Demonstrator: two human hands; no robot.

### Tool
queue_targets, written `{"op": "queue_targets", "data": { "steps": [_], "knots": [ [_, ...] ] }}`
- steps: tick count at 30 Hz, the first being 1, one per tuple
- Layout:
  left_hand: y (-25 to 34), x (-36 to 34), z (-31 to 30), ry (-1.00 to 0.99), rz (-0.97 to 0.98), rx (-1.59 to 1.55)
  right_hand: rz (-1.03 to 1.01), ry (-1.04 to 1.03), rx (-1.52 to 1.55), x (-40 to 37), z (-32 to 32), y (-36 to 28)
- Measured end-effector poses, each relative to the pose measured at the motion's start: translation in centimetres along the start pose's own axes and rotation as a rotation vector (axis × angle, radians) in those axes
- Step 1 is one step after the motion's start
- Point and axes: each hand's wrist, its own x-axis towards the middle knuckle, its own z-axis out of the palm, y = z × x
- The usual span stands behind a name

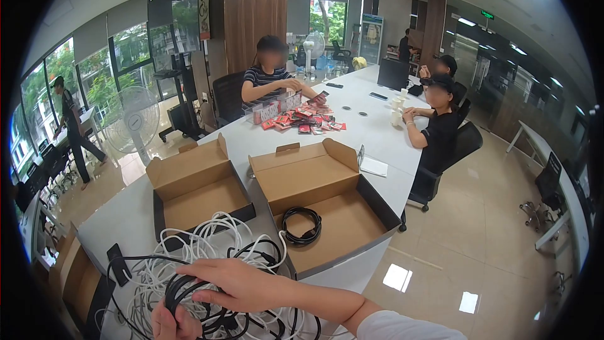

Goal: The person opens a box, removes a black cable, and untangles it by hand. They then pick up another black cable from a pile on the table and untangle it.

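Note:
My left hand (173,324) is closed around a looped black cable (173,291) at the bottom of the view. Over the top of the same loops lies my right hand (236,283), its fingers bent around them. A black strand runs from the bundle toward the left. Beneath both hands spreads a tangled heap of white cables (211,230) with some black ones mixed in. One coiled black cable (311,236) rests inside the open cardboard box (346,217) on the right. The other open box (204,201), left of it, shows a bare bottom.
A black rectangular object (117,264) lies left of the heap, near another open box (78,277). Farther along the white table (251,145), a seated person (270,82) handles red packets (305,119). Seated people in black are at the right edge, near paper cups (397,107).

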Motion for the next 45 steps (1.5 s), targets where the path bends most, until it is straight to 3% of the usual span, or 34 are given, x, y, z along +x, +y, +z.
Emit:
{"op": "queue_targets", "data": {
  "steps": [14, 17, 20, 28, 31, 33, 37, 43, 45],
  "knots": [
    [0.0, 0.4, 0.1, -0.022, -0.001, -0.013, -0.019, 0.07, 0.039, 0.0, 1.0, 0.6],
    [0.4, 0.5, -0.2, -0.169, -0.034, -0.091, -0.03, 0.1, 0.02, 0.0, 1.0, 0.6],
    [-0.3, 0.6, -0.2, -0.233, 0.047, -0.109, -0.05, 0.164, -0.003, 0.1, 1.0, 0.4],
    [-1.2, 0.6, 1.2, -0.158, 0.191, 0.168, -0.025, 0.375, -0.039, -0.1, 0.1, 0.4],
    [0.0, 0.7, 2.4, -0.308, 0.163, 0.002, -0.049, 0.358, -0.065, 0.1, 0.9, 1.0],
    [-0.9, 0.5, 0.6, -0.233, 0.154, 0.059, -0.049, 0.311, -0.078, 0.1, 1.2, 1.3],
    [-0.9, -0.3, 1.5, -0.078, 0.073, -0.274, -0.077, 0.287, -0.04, 0.2, 1.6, 1.0],
    [-1.0, 0.3, 0.6, -0.287, 0.1, -0.199, -0.069, 0.251, -0.082, 0.0, 1.4, 0.7],
    [-0.9, 0.0, 0.9, -0.197, 0.095, -0.169, -0.055, 0.247, -0.103, -0.2, 1.4, 0.6]
  ]
}}
